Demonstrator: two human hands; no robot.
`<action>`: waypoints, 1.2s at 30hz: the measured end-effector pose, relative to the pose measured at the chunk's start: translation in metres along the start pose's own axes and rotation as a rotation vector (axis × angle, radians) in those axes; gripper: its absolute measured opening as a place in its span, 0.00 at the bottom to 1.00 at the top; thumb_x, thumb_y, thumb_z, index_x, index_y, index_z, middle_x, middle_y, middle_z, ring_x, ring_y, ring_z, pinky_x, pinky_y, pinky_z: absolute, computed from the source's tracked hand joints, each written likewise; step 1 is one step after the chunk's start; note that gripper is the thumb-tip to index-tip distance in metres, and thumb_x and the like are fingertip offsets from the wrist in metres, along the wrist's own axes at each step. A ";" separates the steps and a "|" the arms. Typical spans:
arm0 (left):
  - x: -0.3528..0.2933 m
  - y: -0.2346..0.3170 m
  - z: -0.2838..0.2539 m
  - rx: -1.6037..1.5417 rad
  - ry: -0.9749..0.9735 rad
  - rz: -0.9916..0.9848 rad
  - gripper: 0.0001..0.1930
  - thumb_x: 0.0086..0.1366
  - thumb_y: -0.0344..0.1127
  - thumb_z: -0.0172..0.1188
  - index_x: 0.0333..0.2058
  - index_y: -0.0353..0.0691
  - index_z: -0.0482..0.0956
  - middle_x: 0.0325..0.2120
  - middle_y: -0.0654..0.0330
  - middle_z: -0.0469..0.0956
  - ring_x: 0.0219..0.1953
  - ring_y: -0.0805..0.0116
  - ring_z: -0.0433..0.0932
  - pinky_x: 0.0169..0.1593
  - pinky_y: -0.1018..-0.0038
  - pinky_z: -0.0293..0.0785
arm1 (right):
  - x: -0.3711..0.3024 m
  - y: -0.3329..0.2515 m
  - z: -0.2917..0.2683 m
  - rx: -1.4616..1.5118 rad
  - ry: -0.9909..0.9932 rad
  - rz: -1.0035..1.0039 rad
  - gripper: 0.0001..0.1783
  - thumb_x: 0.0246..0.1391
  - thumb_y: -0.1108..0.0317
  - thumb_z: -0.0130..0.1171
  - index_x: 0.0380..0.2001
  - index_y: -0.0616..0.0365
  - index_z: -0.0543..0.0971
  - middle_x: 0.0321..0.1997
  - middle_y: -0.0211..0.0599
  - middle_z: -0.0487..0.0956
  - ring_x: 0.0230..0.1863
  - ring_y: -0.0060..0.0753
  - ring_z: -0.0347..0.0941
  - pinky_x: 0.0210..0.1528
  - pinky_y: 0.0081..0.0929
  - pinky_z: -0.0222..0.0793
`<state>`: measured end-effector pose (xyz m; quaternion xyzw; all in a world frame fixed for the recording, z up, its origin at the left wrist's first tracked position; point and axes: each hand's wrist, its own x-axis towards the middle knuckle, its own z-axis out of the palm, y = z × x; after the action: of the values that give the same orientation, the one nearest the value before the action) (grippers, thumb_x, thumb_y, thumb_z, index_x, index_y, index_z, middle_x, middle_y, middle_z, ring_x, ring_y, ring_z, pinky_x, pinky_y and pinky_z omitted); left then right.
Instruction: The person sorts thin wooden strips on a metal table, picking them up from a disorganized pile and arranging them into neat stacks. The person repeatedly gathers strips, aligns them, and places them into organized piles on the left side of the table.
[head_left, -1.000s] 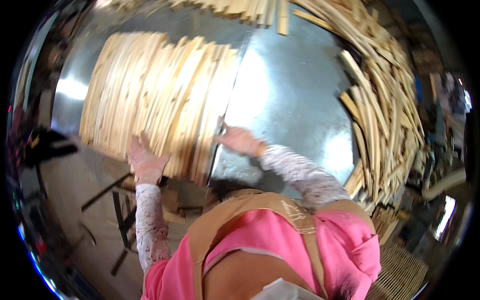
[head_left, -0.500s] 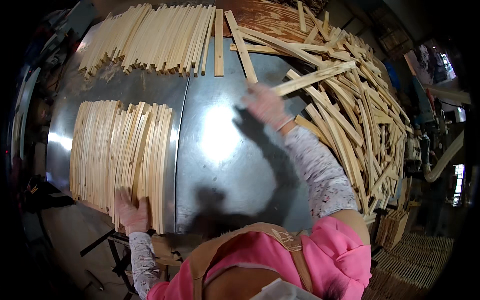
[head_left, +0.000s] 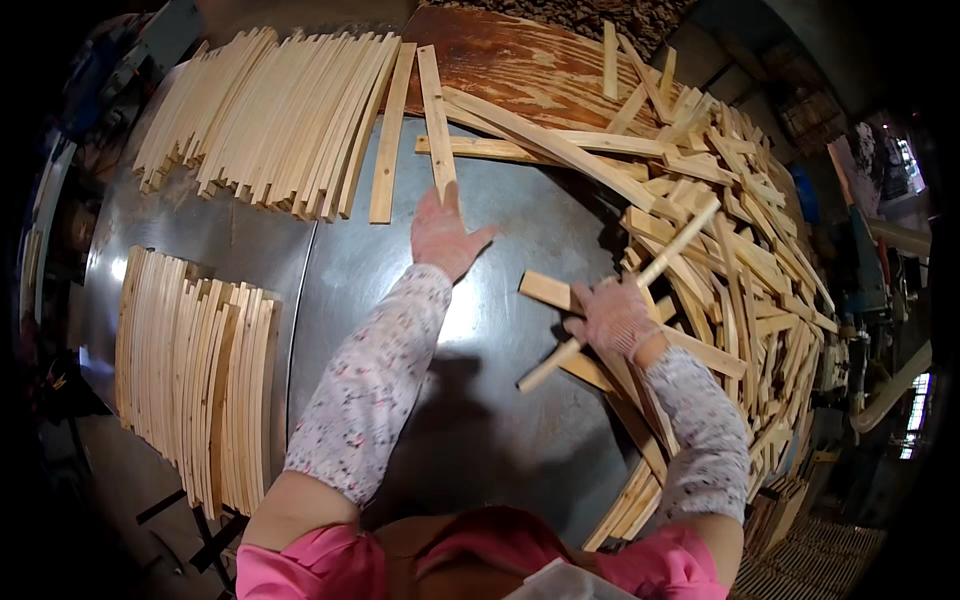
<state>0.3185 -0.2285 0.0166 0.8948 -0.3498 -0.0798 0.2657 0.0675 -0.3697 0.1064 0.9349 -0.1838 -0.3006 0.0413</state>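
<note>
My left hand [head_left: 445,238] reaches to the far middle of the metal table. Its thumb is spread and its fingers lie at the near end of a single wooden strip [head_left: 435,115]. At the edge of the loose heap, my right hand [head_left: 615,315] is closed around another wooden strip [head_left: 683,240], which slants from lower left to upper right. Other strips lie under and beside that hand, one of them a flat strip [head_left: 548,290]. Both hands wear thin pale gloves, with patterned sleeves on the forearms.
A jumbled heap of wooden strips [head_left: 760,250] covers the right side. Strips stand side by side in a far-left row [head_left: 300,120] and a near-left row [head_left: 190,370]. The metal table [head_left: 340,270] has a seam; a worn brown board [head_left: 500,50] lies beyond.
My left hand has left the near-left row and moved up to the lone strip. My right hand has moved right and nearer, now gripping a strip by the heap. The view has shifted.
</note>
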 end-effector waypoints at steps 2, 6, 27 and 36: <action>0.035 -0.012 0.018 0.111 -0.017 -0.081 0.40 0.67 0.48 0.66 0.73 0.39 0.65 0.65 0.43 0.69 0.64 0.43 0.74 0.69 0.55 0.71 | 0.006 -0.001 -0.043 0.200 -0.194 -0.013 0.38 0.66 0.32 0.52 0.64 0.49 0.78 0.43 0.43 0.87 0.46 0.51 0.84 0.57 0.48 0.76; 0.058 -0.042 0.029 0.074 -0.021 -0.139 0.36 0.66 0.39 0.64 0.72 0.45 0.68 0.65 0.45 0.69 0.64 0.43 0.74 0.67 0.53 0.73 | 0.078 0.052 -0.050 0.212 0.877 -0.111 0.36 0.55 0.53 0.69 0.65 0.55 0.77 0.51 0.49 0.84 0.54 0.53 0.79 0.58 0.49 0.75; 0.122 -0.126 -0.046 0.306 -0.125 -0.331 0.27 0.68 0.33 0.60 0.65 0.47 0.67 0.60 0.47 0.78 0.64 0.42 0.78 0.62 0.49 0.79 | 0.262 0.081 -0.038 0.162 0.600 0.311 0.40 0.56 0.58 0.70 0.72 0.48 0.70 0.56 0.45 0.84 0.56 0.51 0.82 0.60 0.46 0.78; 0.092 -0.171 -0.078 -0.299 0.011 -0.301 0.32 0.65 0.34 0.63 0.69 0.37 0.72 0.54 0.47 0.84 0.55 0.61 0.85 0.53 0.66 0.82 | 0.288 0.052 -0.034 0.176 0.681 0.129 0.46 0.55 0.64 0.68 0.77 0.46 0.65 0.65 0.44 0.82 0.70 0.48 0.74 0.67 0.46 0.74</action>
<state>0.5123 -0.1524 -0.0045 0.8881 -0.1949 -0.1646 0.3824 0.2872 -0.5249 -0.0139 0.9680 -0.2434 0.0483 0.0383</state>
